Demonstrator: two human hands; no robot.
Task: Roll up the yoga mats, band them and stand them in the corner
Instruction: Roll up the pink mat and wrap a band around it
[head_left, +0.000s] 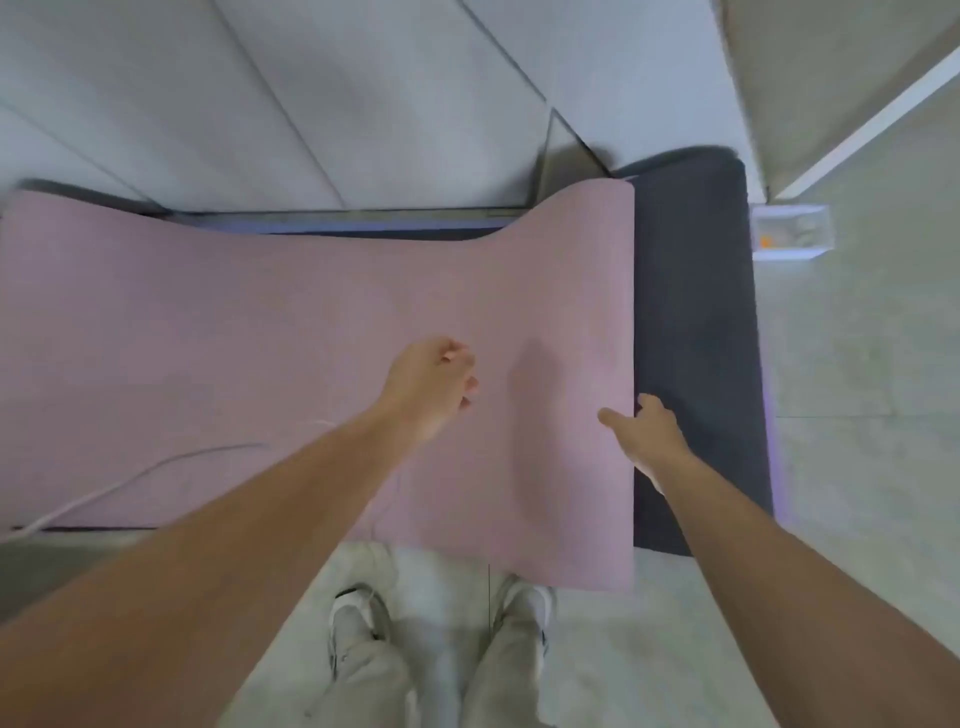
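Note:
A pink yoga mat (260, 338) lies spread out across the view, on top of a dark grey mat (691, 312) that shows along its right side. The pink mat's right end is raised off the dark one. My right hand (647, 431) pinches that right edge, thumb on top and fingers underneath. My left hand (434, 387) hovers over the pink mat a little to the left, fingers loosely curled and holding nothing.
A white wall (311, 104) runs along the far side of the mats. A small clear box (789, 231) with something orange in it stands on the floor at the right. A thin white cord (130, 478) crosses the pink mat's near left. My shoes (358, 618) stand at the near edge.

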